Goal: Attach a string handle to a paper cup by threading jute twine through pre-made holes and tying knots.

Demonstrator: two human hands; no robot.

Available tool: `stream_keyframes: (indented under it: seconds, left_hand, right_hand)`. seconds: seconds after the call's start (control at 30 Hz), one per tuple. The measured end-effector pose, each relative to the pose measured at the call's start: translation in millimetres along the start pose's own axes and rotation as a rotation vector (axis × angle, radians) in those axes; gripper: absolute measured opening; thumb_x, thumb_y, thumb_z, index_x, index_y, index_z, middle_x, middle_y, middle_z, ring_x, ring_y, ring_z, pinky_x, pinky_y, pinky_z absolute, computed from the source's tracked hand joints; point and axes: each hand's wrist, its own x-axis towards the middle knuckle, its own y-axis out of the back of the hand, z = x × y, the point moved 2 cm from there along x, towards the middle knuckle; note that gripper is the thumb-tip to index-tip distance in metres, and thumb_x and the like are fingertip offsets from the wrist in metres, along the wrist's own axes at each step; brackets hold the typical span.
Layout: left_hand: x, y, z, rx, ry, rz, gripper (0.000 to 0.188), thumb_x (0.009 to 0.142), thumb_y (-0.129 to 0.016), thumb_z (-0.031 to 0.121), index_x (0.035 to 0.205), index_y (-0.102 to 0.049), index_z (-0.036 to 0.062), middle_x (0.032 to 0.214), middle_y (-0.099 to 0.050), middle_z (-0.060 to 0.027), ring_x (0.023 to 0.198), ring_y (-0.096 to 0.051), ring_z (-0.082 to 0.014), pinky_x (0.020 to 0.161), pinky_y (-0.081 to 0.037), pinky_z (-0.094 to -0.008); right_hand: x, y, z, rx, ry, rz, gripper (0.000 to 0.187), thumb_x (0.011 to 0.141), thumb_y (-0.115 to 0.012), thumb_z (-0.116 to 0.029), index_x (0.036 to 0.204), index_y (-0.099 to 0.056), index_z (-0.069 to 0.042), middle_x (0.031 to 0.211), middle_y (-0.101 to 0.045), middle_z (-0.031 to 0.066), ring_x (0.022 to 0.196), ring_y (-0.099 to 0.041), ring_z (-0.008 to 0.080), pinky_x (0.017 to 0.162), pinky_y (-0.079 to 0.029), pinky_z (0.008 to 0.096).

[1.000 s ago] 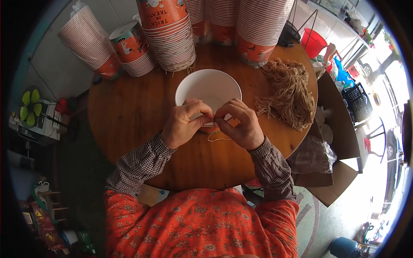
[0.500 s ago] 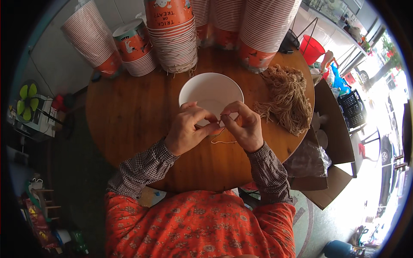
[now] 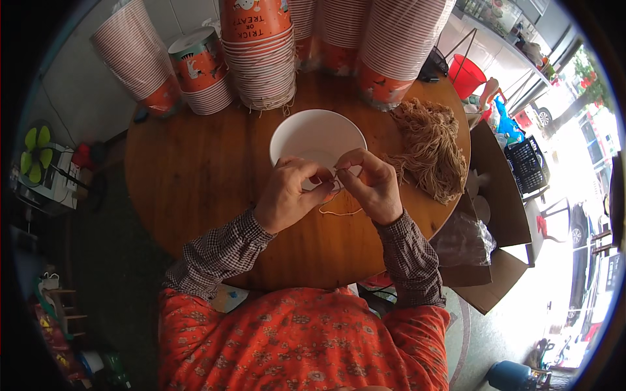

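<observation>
A white paper bucket (image 3: 303, 127) stands with its open mouth toward me in the middle of the round wooden table. Over its near rim, my left hand (image 3: 293, 192) and my right hand (image 3: 372, 186) come together with fingertips pinched. Between them is a thin tan cord (image 3: 342, 213), whose loose part trails below the fingers by the bucket's near side. Thumb and forefinger of each hand are closed on it. The fingers hide just where the cord meets the rim. To the right lies a heap of tan cords (image 3: 430, 150).
Tall stacks of orange patterned buckets (image 3: 257, 72) line the table's far edge, some wrapped in clear plastic. An open cardboard box (image 3: 499, 189) with plastic bags stands right of the table (image 3: 189, 176). Beyond it are a red bucket (image 3: 465, 77) and a black crate (image 3: 527, 166).
The whole view has shifted slightly. Both hands stay pinched at the near rim, with only small finger movements on the cord.
</observation>
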Motion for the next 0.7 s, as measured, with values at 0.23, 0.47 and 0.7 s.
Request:
stream_keyframes:
  seconds: [0.23, 0.47, 0.7]
  left_hand:
    - [1, 2, 4, -0.14, 0.131, -0.004, 0.012, 0.08, -0.069, 0.007, 0.088, -0.063, -0.0007, 0.082, -0.069, -0.0118, 0.077, -0.068, -0.0226, 0.072, -0.051, -0.031]
    - [4, 2, 6, -0.277, 0.168, -0.019, 0.011, 0.081, -0.067, 0.005, 0.088, -0.062, -0.0019, 0.078, -0.067, -0.0103, 0.07, -0.065, -0.0181, 0.064, -0.052, -0.0285]
    - [3, 3, 4, -0.163, 0.095, -0.043, 0.011, 0.082, -0.069, 0.011, 0.089, -0.065, 0.004, 0.077, -0.068, -0.0041, 0.07, -0.064, -0.0149, 0.078, -0.047, -0.0304]
  right_hand:
    - [2, -2, -7, -0.018, 0.023, -0.016, 0.008, 0.086, -0.061, 0.002, 0.094, -0.06, 0.0, 0.094, -0.062, 0.003, 0.088, -0.058, 0.0096, 0.078, -0.046, 0.0236]
    - [3, -4, -3, -0.075, 0.134, 0.046, 0.008, 0.083, -0.065, -0.002, 0.09, -0.061, 0.0, 0.09, -0.064, 0.0058, 0.082, -0.061, 0.0123, 0.067, -0.049, 0.0248]
    - [-1, -2, 4, -0.015, 0.011, 0.02, 0.01, 0.084, -0.062, -0.002, 0.093, -0.059, 0.0, 0.091, -0.064, 0.0042, 0.08, -0.059, 0.0074, 0.061, -0.048, 0.0204]
